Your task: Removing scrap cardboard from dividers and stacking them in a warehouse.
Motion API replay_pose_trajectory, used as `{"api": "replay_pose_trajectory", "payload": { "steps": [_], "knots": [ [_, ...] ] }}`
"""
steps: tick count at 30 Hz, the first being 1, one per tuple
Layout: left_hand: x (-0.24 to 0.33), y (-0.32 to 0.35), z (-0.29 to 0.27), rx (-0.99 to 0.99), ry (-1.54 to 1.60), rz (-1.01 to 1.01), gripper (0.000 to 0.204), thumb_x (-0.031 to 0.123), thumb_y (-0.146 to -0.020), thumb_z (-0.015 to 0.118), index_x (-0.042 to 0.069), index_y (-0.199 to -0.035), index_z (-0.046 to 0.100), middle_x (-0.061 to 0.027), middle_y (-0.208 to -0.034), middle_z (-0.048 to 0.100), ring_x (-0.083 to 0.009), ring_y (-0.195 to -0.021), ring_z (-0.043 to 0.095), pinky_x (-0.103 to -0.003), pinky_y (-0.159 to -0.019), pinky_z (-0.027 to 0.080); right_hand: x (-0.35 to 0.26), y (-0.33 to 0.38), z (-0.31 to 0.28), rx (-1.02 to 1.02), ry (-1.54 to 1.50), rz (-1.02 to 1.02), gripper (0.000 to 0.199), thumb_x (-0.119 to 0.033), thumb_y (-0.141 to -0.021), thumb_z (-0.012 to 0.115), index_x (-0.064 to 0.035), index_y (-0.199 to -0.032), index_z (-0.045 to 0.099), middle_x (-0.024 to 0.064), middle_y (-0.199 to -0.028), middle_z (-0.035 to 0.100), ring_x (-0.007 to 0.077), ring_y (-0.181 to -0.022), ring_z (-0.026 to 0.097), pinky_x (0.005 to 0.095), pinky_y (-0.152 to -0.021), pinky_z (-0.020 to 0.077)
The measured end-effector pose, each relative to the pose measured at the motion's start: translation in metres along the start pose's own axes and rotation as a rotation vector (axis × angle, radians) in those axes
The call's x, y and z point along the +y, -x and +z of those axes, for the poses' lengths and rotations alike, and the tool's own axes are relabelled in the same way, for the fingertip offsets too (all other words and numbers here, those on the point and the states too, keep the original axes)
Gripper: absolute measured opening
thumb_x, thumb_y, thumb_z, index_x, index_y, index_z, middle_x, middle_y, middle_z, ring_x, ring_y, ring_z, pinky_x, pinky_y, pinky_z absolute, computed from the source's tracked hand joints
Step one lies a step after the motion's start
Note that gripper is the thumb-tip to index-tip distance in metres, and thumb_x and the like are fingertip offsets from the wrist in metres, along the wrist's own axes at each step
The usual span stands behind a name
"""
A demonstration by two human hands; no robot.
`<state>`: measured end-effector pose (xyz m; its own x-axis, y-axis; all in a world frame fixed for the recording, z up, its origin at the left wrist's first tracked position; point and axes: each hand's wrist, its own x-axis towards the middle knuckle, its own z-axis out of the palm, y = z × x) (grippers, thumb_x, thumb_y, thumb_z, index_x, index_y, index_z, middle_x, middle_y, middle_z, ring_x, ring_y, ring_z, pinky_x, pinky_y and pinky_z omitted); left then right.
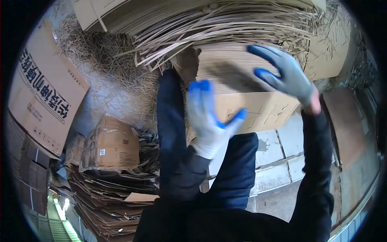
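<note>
Left hand [207, 117] raised, fingers spread, grip empty; my right hand [288, 74] lies open-palmed on the cardboard stack [242, 86].

Flat cardboard sheet [258, 107]: plain tan corrugated, lying roughly level in front of the person, near edge straight, faint die-cut flap lines on its face. It sits at the bottom of a tall stack of cardboard sheets [238, 68], layered edges showing as fine stripes (upper layers fanned out and frayed into thin strips). Right hand [288, 74], grey glove with blue-coated fingertips, rests palm down on the stack's layered face at the right end, fingers spread. Left hand [207, 117], white glove with blue fingertips, is raised open in front of the sheet's left part; contact cannot be told.
</note>
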<state>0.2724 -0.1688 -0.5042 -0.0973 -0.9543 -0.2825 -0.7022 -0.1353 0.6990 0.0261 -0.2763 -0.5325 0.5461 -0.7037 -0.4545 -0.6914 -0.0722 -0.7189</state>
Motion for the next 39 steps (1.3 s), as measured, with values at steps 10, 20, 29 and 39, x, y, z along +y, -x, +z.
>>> {"api": "replay_pose_trajectory", "payload": {
  "steps": [10, 20, 29, 39],
  "knots": [
    [-0.089, 0.043, 0.035, -0.413, 0.479, -0.646, 0.130, 0.050, -0.054, 0.091, -0.010, -0.146, 0.021, -0.0314, -0.141, 0.039, -0.0420, -0.129, 0.045, -0.043, -0.107, 0.040, 0.047, -0.164, 0.133, -0.544, 0.151, -0.011, 0.049, -0.045, -0.102, 0.041, -0.0073, -0.128, 0.059, 0.0229, -0.112, 0.067, 0.0352, -0.102, 0.064, 0.0432, -0.095, 0.0480],
    [-0.092, 0.044, 0.035, -0.462, 0.457, -0.641, 0.128, 0.053, -0.054, 0.091, -0.010, -0.144, 0.026, -0.0291, -0.132, 0.051, -0.0401, -0.118, 0.056, -0.041, -0.099, 0.047, 0.118, -0.140, 0.136, -0.386, 0.276, -0.088, 0.047, -0.044, -0.097, 0.050, -0.0053, -0.122, 0.060, 0.0199, -0.100, 0.068, 0.0348, -0.090, 0.064, 0.0439, -0.083, 0.0510],
    [-0.090, 0.041, 0.031, -0.396, 0.475, -0.590, 0.107, 0.037, -0.058, 0.093, -0.004, -0.139, 0.038, -0.0217, -0.121, 0.062, -0.0324, -0.108, 0.064, -0.036, -0.093, 0.051, 0.128, -0.091, 0.091, -0.164, -0.090, 0.210, 0.066, -0.059, -0.095, 0.047, -0.0030, -0.130, 0.057, 0.0250, -0.119, 0.064, 0.0402, -0.116, 0.057, 0.0443, -0.101, 0.0444],
    [-0.093, 0.042, 0.031, -0.395, 0.527, -0.620, 0.093, 0.032, -0.060, 0.093, 0.001, -0.135, 0.047, -0.0139, -0.113, 0.068, -0.0234, -0.102, 0.067, -0.034, -0.089, 0.053, 0.153, -0.120, 0.158, -0.074, 0.340, 0.053, 0.069, -0.066, -0.092, 0.047, -0.0034, -0.111, 0.068, 0.0225, -0.101, 0.069, 0.0413, -0.094, 0.065, 0.0447, -0.084, 0.0519]
  ]
}}
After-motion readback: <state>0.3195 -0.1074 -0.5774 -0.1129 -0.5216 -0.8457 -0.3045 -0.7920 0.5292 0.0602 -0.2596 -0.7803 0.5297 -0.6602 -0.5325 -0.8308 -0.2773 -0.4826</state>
